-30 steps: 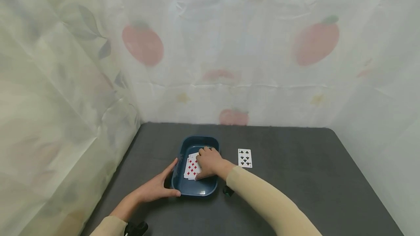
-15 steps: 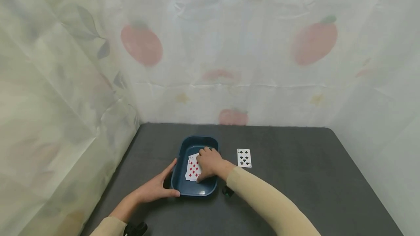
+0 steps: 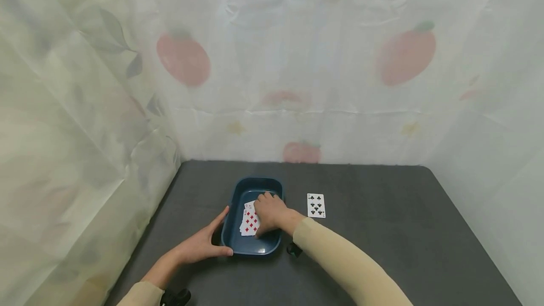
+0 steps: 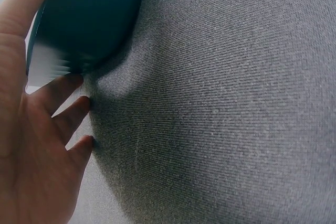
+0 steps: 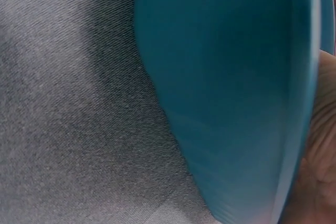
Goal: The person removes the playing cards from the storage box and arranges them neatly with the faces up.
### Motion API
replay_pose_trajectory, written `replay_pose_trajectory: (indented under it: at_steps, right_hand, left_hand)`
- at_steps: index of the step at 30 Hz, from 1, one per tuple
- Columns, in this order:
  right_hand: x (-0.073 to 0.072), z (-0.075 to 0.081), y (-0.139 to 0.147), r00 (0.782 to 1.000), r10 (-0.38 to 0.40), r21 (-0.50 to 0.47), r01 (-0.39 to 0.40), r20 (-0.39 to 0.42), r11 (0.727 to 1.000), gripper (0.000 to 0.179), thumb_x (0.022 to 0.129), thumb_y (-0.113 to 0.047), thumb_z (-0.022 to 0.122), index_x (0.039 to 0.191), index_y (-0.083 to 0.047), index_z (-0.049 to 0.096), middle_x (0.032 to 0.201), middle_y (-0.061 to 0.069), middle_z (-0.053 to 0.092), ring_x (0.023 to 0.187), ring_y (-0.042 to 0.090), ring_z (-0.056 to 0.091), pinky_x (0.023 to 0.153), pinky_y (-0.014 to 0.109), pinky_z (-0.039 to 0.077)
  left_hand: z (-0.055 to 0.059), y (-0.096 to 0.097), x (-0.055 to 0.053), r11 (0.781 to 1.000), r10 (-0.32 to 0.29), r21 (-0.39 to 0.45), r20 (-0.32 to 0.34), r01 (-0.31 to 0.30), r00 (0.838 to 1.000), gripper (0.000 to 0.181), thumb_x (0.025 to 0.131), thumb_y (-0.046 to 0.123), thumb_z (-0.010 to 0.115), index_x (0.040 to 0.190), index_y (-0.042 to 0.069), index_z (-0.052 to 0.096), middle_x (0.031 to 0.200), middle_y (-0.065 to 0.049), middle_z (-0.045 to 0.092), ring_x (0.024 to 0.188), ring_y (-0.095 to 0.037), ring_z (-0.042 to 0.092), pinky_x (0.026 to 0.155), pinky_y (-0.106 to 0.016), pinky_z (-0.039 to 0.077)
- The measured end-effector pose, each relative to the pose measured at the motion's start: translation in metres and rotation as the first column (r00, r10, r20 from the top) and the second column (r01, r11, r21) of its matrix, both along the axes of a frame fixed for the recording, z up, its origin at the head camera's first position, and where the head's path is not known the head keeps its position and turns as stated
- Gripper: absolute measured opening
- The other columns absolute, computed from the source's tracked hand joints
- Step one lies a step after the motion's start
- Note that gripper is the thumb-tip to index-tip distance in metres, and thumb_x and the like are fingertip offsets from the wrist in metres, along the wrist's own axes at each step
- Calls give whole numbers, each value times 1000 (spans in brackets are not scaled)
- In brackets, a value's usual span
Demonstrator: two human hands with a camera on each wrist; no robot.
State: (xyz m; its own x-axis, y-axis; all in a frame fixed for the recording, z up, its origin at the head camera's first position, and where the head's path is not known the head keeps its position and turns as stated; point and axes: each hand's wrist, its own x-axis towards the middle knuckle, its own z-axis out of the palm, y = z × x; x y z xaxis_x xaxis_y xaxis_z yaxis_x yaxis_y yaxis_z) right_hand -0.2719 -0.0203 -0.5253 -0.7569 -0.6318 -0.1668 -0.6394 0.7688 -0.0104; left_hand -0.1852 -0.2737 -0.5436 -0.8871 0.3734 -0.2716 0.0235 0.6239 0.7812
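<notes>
A blue tray (image 3: 230,235) stands on the dark table, with a few overlapping face-up playing cards (image 3: 249,223) inside, a diamonds card on top. My right hand (image 3: 270,212) reaches into the tray over the cards' right side, fingers bent at the far end and thumb at the near end, holding them; its fingertips are partly hidden. Along the tray's left side rests my left hand (image 3: 203,243), fingers spread and fairly straight against the wall, thumb at the near-left corner. In the left wrist view, the left fingers (image 4: 71,119) lie beside the tray's outer wall.
A face-up seven of clubs (image 3: 316,206) lies on the table (image 3: 382,230) to the right of the tray. Printed white sheeting (image 3: 340,84) hangs behind the table and along both sides. The right forearm's sleeve (image 3: 344,259) crosses over the near part of the table.
The cards in the tray have shifted slightly toward me and to the right under my right hand, showing more of a lower card. The left hand and tray have hardly moved.
</notes>
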Motion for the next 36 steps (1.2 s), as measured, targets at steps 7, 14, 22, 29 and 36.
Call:
replay_pose_trajectory:
  at_steps: [7, 14, 22, 29, 36]
  right_hand:
    - [-1, 0, 0, 999, -19, -23, 20, 35, 1000, 96, 67, -68, 86, 137, -11, 55, 127, 2, 57, 111, 20, 48, 102, 41, 42]
    - [-1, 1, 2, 999, 12, -43, -10, 30, 999, 93, 69, -67, 85, 140, -15, 55, 130, 1, 57, 113, 19, 47, 104, 42, 41]
    - [-3, 11, 12, 998, 59, -86, -60, -14, 995, 86, 70, -68, 84, 137, -20, 61, 130, 0, 56, 115, 18, 46, 101, 41, 41]
    - [-6, 28, 27, 998, 59, -141, -63, -35, 988, 91, 71, -66, 84, 144, -18, 58, 136, 1, 55, 120, 21, 45, 104, 42, 41]
    - [-12, 47, 50, 999, 34, -215, -36, -13, 976, 91, 72, -63, 85, 145, -17, 56, 139, 4, 53, 128, 24, 43, 109, 46, 38]
  left_hand:
    - [0, 0, -1, 1000, -2, -4, -1, 2, 1000, 115, 85, 43, 83, 165, 39, 1, 168, -12, 19, 151, -36, 24, 113, -70, 20]
    - [0, -2, -1, 1000, -10, 14, -2, 10, 1000, 114, 86, 41, 83, 165, 39, 1, 168, -11, 19, 151, -35, 24, 113, -69, 21]
    - [-1, -2, -2, 1000, -14, 20, 5, 14, 1000, 113, 87, 40, 82, 165, 38, 0, 168, -12, 19, 151, -35, 24, 113, -68, 22]
    - [0, -2, -4, 1000, -23, 19, 0, 23, 1000, 114, 87, 39, 83, 165, 36, 0, 168, -12, 18, 150, -35, 25, 113, -66, 24]
    - [1, 0, -2, 999, -37, 26, -44, 38, 998, 116, 85, 36, 85, 166, 31, 2, 165, -16, 26, 149, -35, 29, 112, -64, 26]
